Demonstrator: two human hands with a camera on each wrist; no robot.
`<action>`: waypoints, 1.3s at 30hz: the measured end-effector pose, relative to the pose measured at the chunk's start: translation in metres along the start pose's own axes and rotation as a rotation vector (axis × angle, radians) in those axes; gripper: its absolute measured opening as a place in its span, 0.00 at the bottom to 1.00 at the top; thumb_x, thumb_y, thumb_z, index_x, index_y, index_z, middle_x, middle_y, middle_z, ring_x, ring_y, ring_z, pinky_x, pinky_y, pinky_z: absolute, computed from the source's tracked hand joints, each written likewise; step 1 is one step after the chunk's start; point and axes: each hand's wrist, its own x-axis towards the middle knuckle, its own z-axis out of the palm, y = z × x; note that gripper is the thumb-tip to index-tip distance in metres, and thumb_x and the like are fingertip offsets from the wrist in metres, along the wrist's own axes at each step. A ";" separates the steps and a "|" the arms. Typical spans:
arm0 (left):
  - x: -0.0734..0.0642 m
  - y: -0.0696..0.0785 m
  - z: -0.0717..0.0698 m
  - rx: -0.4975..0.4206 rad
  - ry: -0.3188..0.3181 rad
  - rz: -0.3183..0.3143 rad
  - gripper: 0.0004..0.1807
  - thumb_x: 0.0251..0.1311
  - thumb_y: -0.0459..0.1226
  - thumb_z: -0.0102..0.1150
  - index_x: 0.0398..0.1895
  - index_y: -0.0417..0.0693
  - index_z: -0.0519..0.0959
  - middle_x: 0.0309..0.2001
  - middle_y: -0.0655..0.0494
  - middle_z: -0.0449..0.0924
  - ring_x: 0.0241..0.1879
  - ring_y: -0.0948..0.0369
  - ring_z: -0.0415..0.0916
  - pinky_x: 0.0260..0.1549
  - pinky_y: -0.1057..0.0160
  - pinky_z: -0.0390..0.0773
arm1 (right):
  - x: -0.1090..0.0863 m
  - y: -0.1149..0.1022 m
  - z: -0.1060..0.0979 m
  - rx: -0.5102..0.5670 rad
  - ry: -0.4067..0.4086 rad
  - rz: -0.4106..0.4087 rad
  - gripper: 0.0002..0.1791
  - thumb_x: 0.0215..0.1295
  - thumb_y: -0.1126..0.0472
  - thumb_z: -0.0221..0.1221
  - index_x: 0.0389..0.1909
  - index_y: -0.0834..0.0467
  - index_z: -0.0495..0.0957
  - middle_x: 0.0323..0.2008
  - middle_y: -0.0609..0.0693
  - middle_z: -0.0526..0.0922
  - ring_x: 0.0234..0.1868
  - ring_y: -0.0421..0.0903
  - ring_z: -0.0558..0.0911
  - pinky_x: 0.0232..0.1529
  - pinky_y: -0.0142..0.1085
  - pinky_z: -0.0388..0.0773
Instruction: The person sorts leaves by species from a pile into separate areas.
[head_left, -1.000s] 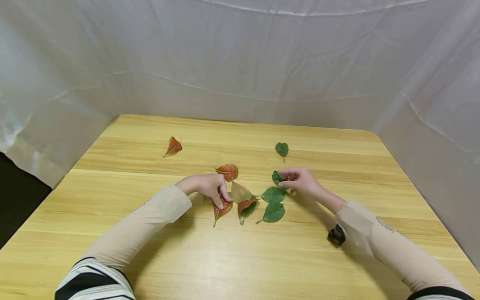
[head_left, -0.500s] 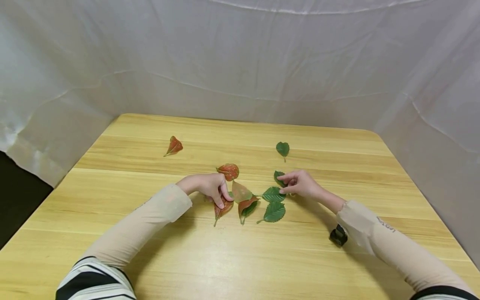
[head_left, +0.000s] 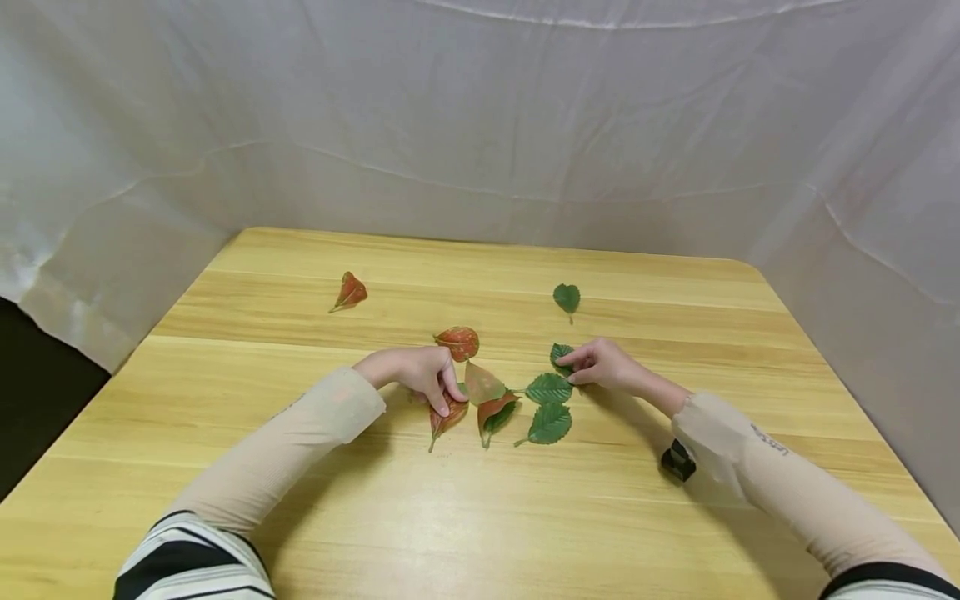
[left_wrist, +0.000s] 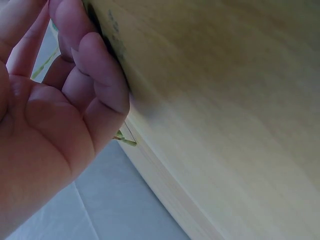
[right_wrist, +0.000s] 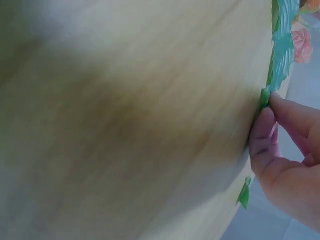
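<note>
In the head view, my left hand (head_left: pixel 429 377) has its thumb and forefinger on a red leaf (head_left: pixel 447 417) on the table, and its other fingers curl underneath. The left wrist view shows those curled fingers (left_wrist: pixel 102 80) against the wood, with a bit of green stem (left_wrist: pixel 126 140) beyond. My right hand (head_left: pixel 609 367) pinches the edge of a small green leaf (head_left: pixel 559 353), also visible between thumb and forefinger in the right wrist view (right_wrist: pixel 265 97). Just below it lie two more green leaves (head_left: pixel 548 388), (head_left: pixel 550 423). Between the hands are a pale orange leaf (head_left: pixel 483 382) and a folded red-green leaf (head_left: pixel 495 414).
Another red leaf (head_left: pixel 457 342) lies beyond my left hand. Farther back are a red leaf (head_left: pixel 349 292) at left and a heart-shaped green leaf (head_left: pixel 567 298) at right. A black device (head_left: pixel 678 461) sits under my right wrist. Pale curtains (head_left: pixel 480 125) enclose the wooden table (head_left: pixel 480 517).
My right thumb and fingers have shifted slightly around the small green leaf, which has turned and moved a little. My left hand has stayed on the red leaf.
</note>
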 end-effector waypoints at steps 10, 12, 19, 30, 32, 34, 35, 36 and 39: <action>-0.001 -0.001 -0.003 -0.006 -0.033 0.047 0.17 0.46 0.28 0.63 0.43 0.38 0.79 0.35 0.51 0.81 0.10 0.68 0.62 0.12 0.72 0.63 | 0.002 -0.005 -0.003 -0.016 -0.049 0.008 0.16 0.54 0.75 0.56 0.46 0.72 0.75 0.18 0.52 0.77 0.17 0.45 0.75 0.21 0.33 0.73; -0.001 -0.001 -0.004 -0.010 -0.042 0.053 0.16 0.48 0.28 0.62 0.44 0.37 0.78 0.33 0.51 0.82 0.10 0.69 0.60 0.13 0.72 0.62 | 0.003 -0.006 -0.003 -0.008 -0.056 0.023 0.16 0.55 0.76 0.55 0.46 0.72 0.75 0.18 0.53 0.77 0.17 0.46 0.76 0.22 0.35 0.75; 0.000 -0.003 -0.004 -0.027 -0.047 0.067 0.15 0.51 0.27 0.59 0.44 0.36 0.78 0.31 0.49 0.82 0.08 0.70 0.56 0.12 0.73 0.60 | 0.005 -0.008 -0.001 -0.065 -0.041 0.044 0.16 0.53 0.74 0.59 0.45 0.69 0.77 0.13 0.51 0.74 0.15 0.44 0.72 0.19 0.32 0.69; 0.000 -0.005 -0.009 -0.028 -0.011 0.212 0.13 0.49 0.27 0.60 0.40 0.32 0.79 0.39 0.45 0.80 0.10 0.71 0.52 0.14 0.73 0.60 | 0.005 -0.001 -0.001 0.057 -0.029 0.102 0.18 0.53 0.72 0.60 0.47 0.69 0.75 0.13 0.51 0.73 0.13 0.43 0.71 0.18 0.33 0.70; -0.001 -0.004 -0.010 -0.033 0.004 0.227 0.12 0.49 0.27 0.61 0.39 0.32 0.79 0.39 0.45 0.80 0.12 0.72 0.56 0.16 0.73 0.63 | 0.005 0.000 -0.001 0.081 -0.029 0.127 0.18 0.54 0.72 0.59 0.48 0.69 0.75 0.13 0.51 0.73 0.13 0.42 0.70 0.18 0.32 0.70; -0.001 -0.004 -0.012 -0.033 0.022 0.242 0.11 0.50 0.27 0.60 0.39 0.31 0.79 0.39 0.45 0.80 0.15 0.72 0.60 0.18 0.73 0.64 | 0.005 0.000 -0.001 0.091 -0.028 0.141 0.18 0.54 0.72 0.59 0.48 0.69 0.75 0.13 0.51 0.73 0.13 0.42 0.70 0.18 0.32 0.70; -0.002 -0.003 -0.013 -0.039 0.030 0.247 0.11 0.50 0.27 0.60 0.38 0.31 0.80 0.38 0.44 0.80 0.15 0.71 0.60 0.18 0.73 0.64 | 0.005 0.000 -0.001 0.094 -0.027 0.145 0.18 0.54 0.72 0.59 0.48 0.69 0.75 0.13 0.51 0.73 0.13 0.42 0.70 0.18 0.32 0.70; -0.002 -0.003 -0.014 -0.039 0.043 0.255 0.11 0.50 0.27 0.60 0.38 0.31 0.80 0.37 0.44 0.80 0.15 0.71 0.59 0.18 0.73 0.64 | 0.005 0.000 -0.001 0.091 -0.026 0.147 0.18 0.54 0.71 0.60 0.48 0.68 0.75 0.13 0.51 0.73 0.13 0.42 0.70 0.18 0.32 0.70; -0.004 -0.001 -0.018 -0.046 0.092 0.262 0.10 0.51 0.27 0.60 0.37 0.31 0.80 0.28 0.42 0.80 0.13 0.69 0.55 0.16 0.72 0.60 | 0.005 0.001 -0.001 0.090 -0.025 0.150 0.18 0.54 0.71 0.60 0.48 0.68 0.75 0.13 0.51 0.73 0.13 0.42 0.71 0.18 0.32 0.70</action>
